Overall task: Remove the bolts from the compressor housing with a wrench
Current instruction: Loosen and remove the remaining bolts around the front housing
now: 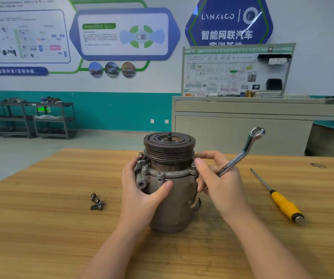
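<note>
Steel bolts (97,202), three already out, lie toward the table's (41,228) left edge, while my left grip (142,190) steadies the compressor housing (174,198) mid-table and my right grip (220,178) holds the wrench (240,154), fingertips at a flange bolt (193,164); several remain seated.

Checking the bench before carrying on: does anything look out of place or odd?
Nothing damaged or spilled. Three dark loose bolts lie unboxed on the wooden table, and the silver ring wrench sits idle in the right hand, off any bolt.
</note>
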Action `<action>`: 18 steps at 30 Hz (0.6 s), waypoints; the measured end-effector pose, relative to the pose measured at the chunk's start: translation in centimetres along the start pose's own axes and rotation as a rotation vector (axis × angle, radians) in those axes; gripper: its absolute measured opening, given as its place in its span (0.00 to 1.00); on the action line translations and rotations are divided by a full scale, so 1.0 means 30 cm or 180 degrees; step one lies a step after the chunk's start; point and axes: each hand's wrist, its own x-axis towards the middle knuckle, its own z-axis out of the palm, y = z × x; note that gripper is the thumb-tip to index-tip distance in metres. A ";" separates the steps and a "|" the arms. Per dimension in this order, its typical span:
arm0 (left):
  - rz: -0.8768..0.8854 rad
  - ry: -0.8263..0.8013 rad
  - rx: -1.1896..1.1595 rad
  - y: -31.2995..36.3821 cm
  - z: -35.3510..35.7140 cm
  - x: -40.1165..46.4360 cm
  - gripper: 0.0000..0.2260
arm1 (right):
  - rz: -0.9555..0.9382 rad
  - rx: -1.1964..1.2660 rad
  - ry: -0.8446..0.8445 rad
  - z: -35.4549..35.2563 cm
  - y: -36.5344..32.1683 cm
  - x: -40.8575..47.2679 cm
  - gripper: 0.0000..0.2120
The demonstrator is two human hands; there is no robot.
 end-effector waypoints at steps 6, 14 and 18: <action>0.0372 0.0440 0.0476 0.021 0.011 -0.013 0.38 | -0.0151 -0.0317 0.0118 -0.003 -0.006 0.004 0.06; 0.1441 0.0642 0.0819 0.056 0.046 -0.042 0.13 | -0.0306 -0.0104 0.0275 -0.035 -0.045 0.014 0.10; 0.1432 0.0604 0.0853 0.055 0.041 -0.044 0.11 | -0.0225 -0.0502 0.0153 -0.018 -0.031 0.013 0.09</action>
